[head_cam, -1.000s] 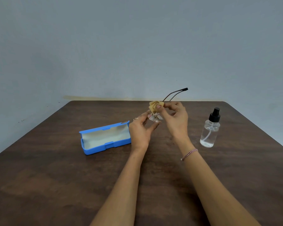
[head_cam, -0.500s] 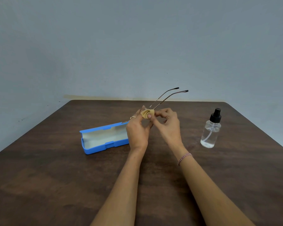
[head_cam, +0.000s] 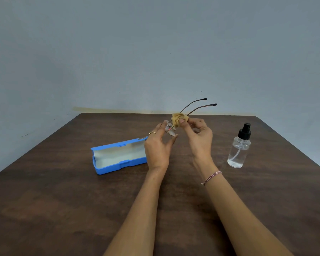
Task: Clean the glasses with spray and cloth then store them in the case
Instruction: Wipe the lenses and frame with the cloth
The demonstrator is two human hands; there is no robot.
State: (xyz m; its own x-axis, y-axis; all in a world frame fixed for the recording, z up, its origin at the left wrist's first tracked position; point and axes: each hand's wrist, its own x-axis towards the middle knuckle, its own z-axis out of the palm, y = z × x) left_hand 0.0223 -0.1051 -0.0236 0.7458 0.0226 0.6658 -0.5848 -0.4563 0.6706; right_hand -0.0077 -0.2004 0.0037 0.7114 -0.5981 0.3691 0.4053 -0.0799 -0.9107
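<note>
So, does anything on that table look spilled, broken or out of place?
Nothing stands out. The spray bottle stands upright and capped, with no puddle on the table. The blue case lies open. The left hand holds the glasses while the right hand pinches the cloth against them.

Soft even light, faint shadows, wide-angle bending at edges, slightly soft focus
</note>
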